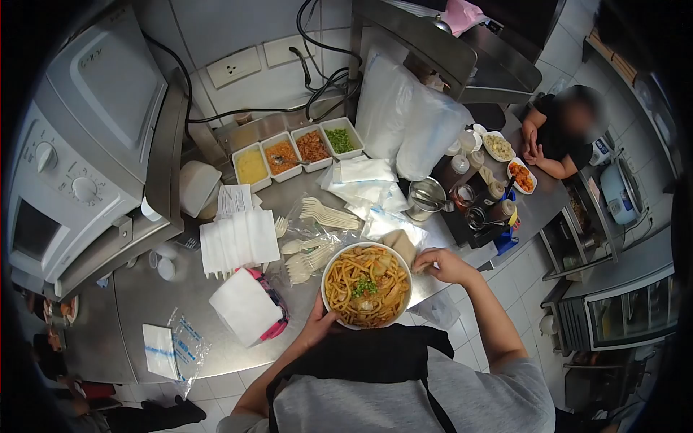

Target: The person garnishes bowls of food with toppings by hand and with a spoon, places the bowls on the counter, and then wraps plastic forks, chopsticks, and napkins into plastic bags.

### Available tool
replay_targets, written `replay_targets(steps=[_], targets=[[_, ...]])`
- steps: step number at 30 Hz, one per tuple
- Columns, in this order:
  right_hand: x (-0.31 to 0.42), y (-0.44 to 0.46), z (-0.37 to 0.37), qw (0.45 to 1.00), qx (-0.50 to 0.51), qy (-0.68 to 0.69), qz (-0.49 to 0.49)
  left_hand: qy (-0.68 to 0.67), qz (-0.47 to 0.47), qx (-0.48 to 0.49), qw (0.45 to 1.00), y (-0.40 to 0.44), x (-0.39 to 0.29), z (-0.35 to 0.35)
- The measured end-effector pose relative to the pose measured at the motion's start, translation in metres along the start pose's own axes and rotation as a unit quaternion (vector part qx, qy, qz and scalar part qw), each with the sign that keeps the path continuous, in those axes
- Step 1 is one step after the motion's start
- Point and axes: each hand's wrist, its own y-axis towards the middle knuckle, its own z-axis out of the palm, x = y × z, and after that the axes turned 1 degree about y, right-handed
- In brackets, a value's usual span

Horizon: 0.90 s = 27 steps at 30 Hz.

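A white bowl (411, 297) full of thick noodles (351, 286) is close to my body at the table's front edge. Chopped green onion (364, 287) lies on top of the noodles. My left hand (318, 322) grips the bowl from its lower left side, thumb at the rim. Beside the bowl's right rim is my right hand (444, 265), its fingers curled together; what they pinch, if anything, I cannot make out. A beige cloth (401, 247) sits just behind the bowl, near those fingertips.
Wooden forks (321, 214), napkins (240, 242) and plastic bags (372, 184) cover the steel table. Trays of toppings (312, 146) line the back. Sauce bottles (456, 167) and a metal pot (424, 198) stand right. A microwave (79, 166) is left. Another person (563, 137) leans at the far right.
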Motion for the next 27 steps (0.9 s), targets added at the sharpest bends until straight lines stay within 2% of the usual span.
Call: replay_targets(steps=[1, 2, 4, 5, 7, 8, 9, 10, 11, 13, 16, 19, 23, 25, 27], targets=[[0.007, -0.002, 0.001, 0.999, -0.047, 0.003, -0.005, 0.008, 0.018, -0.004, 1.0, 0.0, 0.001, 0.0], [0.007, -0.004, 0.005, 0.994, -0.085, 0.057, 0.034, 0.016, 0.036, -0.006, 0.999, 0.001, 0.001, -0.001], [0.009, -0.01, 0.016, 0.967, -0.161, 0.162, 0.111, -0.029, -0.023, -0.013, 0.999, -0.005, -0.025, 0.004], [0.013, -0.014, 0.023, 0.939, -0.163, 0.272, 0.136, -0.051, -0.052, -0.016, 0.997, -0.006, -0.035, 0.006], [0.035, -0.017, 0.044, 0.844, -0.165, 0.479, 0.174, -0.027, -0.019, 0.007, 0.999, -0.004, -0.033, -0.002], [0.058, -0.015, 0.054, 0.783, -0.158, 0.58, 0.158, -0.014, 0.0, 0.025, 1.0, 0.002, -0.034, -0.004], [0.078, -0.015, 0.062, 0.711, -0.154, 0.673, 0.135, -0.052, -0.011, 0.035, 0.998, 0.006, -0.048, 0.002], [0.076, -0.019, 0.071, 0.659, -0.113, 0.726, 0.163, -0.088, -0.026, 0.05, 0.995, 0.004, -0.07, 0.012], [0.088, -0.017, 0.079, 0.689, -0.203, 0.684, 0.129, -0.122, -0.044, 0.066, 0.989, 0.004, -0.086, 0.019], [0.106, -0.024, 0.071, 0.691, -0.269, 0.655, 0.142, -0.086, -0.061, 0.095, 0.99, 0.013, -0.104, 0.024], [0.113, -0.038, 0.056, 0.657, -0.354, 0.658, 0.103, -0.005, -0.094, 0.136, 0.986, 0.03, -0.145, 0.048], [0.109, -0.069, 0.034, 0.606, -0.397, 0.687, 0.063, 0.029, -0.128, 0.195, 0.972, 0.058, -0.171, 0.089], [0.087, -0.119, -0.014, 0.576, -0.499, 0.643, 0.074, 0.053, -0.136, 0.275, 0.95, 0.107, -0.18, 0.167], [0.07, -0.145, -0.044, 0.564, -0.539, 0.623, 0.057, -0.022, -0.165, 0.346, 0.923, 0.138, -0.165, 0.194], [0.041, -0.168, -0.072, 0.547, -0.573, 0.609, 0.04, -0.047, -0.154, 0.411, 0.897, 0.164, -0.163, 0.216]])
